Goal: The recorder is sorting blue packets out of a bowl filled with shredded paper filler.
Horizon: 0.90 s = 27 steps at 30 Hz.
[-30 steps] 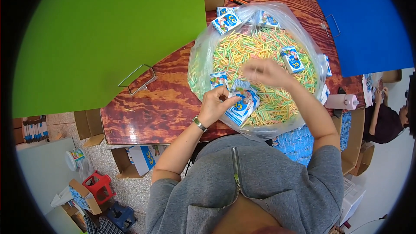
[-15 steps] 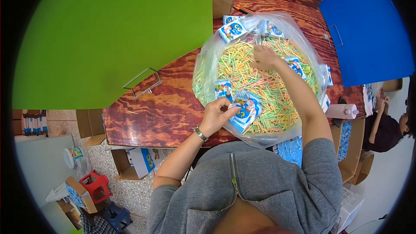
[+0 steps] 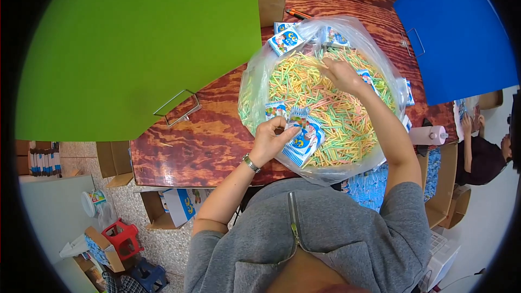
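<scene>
Reddish-brown wood-grain surface: large clear plastic bag is set on it. Right hand, flatter a moment ago, is now curled at bag's far side; grip can't be told. Small blue-and-white packet is pinched by left hand, near side. Thin pastel sticks: likely being gathered.

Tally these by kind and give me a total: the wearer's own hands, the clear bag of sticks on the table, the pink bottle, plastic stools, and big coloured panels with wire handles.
Hands: 2 (left hand, right hand)
Bag of sticks: 1
Pink bottle: 1
Stools: 2 (red stool, blue stool)
Panels: 2 (green panel, blue panel)
Total: 8
</scene>
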Each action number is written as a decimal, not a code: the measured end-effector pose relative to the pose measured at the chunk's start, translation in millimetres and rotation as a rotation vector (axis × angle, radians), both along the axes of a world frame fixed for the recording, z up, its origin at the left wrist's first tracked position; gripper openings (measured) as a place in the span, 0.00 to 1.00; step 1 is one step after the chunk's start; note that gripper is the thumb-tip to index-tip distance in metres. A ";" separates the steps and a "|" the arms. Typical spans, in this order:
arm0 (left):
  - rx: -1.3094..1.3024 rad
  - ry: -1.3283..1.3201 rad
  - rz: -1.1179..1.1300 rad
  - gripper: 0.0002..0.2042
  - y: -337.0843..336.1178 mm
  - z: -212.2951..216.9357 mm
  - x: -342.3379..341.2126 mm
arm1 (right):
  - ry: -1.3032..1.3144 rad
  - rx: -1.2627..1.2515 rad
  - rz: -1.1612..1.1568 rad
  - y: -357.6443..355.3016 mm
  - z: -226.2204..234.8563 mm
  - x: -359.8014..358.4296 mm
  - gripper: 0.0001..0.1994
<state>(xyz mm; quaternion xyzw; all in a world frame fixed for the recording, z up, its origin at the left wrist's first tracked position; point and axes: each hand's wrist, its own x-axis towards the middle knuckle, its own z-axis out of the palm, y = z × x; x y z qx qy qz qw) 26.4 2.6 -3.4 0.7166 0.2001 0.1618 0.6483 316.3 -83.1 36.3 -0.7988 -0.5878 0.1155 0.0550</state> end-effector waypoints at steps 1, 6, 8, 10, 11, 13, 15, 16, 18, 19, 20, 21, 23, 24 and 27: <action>0.001 -0.004 -0.007 0.12 1.5 -3.3 4.1 | 0.191 0.063 -0.054 -7.5 0.8 -1.4 0.13; -0.077 -0.045 -0.035 0.09 2.3 2.1 19.1 | 0.378 -0.025 -0.206 -35.3 6.8 6.6 0.11; -0.139 -0.022 -0.091 0.05 2.8 3.7 24.7 | 0.286 0.051 -0.175 -52.2 -12.4 16.8 0.12; -0.222 -0.060 -0.072 0.05 -0.3 5.2 33.1 | 1.044 0.207 -0.385 -59.0 -14.3 10.5 0.13; -0.306 -0.099 -0.051 0.05 -0.7 7.1 37.7 | 1.046 0.209 -0.385 -62.9 -14.2 8.4 0.13; -0.332 -0.057 -0.084 0.08 2.6 16.9 52.3 | 1.508 0.088 -0.383 -68.4 -4.5 -2.5 0.14; -0.516 -0.194 -0.028 0.08 0.7 26.6 76.2 | 1.603 0.045 -0.360 -72.1 -6.8 -13.1 0.13; -0.539 -0.216 -0.074 0.09 1.6 37.2 83.9 | 1.629 -0.024 -0.333 -72.8 -7.3 -17.8 0.13; -0.602 -0.212 -0.189 0.09 2.9 32.4 98.9 | 1.741 -0.045 -0.344 -77.8 -2.5 -30.9 0.12; -0.540 -0.158 -0.265 0.09 -1.4 33.9 100.5 | 1.757 -0.057 -0.336 -78.1 -9.0 -32.0 0.12; -0.540 -0.155 -0.271 0.09 -3.5 32.9 100.1 | 1.773 -0.070 -0.328 -78.7 -21.4 -31.7 0.11; -0.530 -0.147 -0.300 0.10 -4.3 31.7 98.8 | 1.820 -0.100 -0.259 -76.2 -22.4 -32.5 0.11; -0.450 -0.131 -0.264 0.09 -2.0 31.1 92.9 | 1.765 -0.053 -0.340 -84.8 -18.2 -34.5 0.11; -0.450 -0.130 -0.262 0.09 2.3 30.8 85.2 | 1.709 -0.020 -0.411 -84.1 -6.1 -40.1 0.11; -0.156 -0.106 -0.117 0.06 9.3 21.9 66.1 | 1.449 -0.043 -0.364 -85.0 27.9 -44.4 0.14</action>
